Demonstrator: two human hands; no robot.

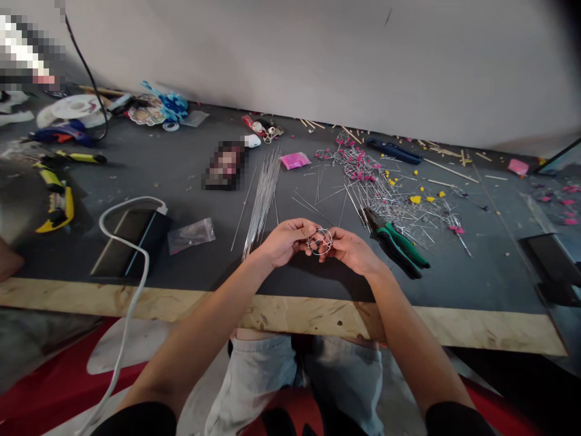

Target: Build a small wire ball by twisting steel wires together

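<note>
Just above the near edge of a dark workbench, a person's two bare hands met around a small, round wire frame. The left hand was partly curled, thumb and fingers pinching the frame's left side; the right hand, also half closed, held its right side by the fingertips. Pliers with green and black handles lay to the right, near a tangle of wire pieces dotted with pink. A bundle of straight wires stretched away beside the left hand. Such thin wire probably called for light, even pressure, one hand steadying while the other made small adjustments, since a hard squeeze could have flattened the curves.
</note>
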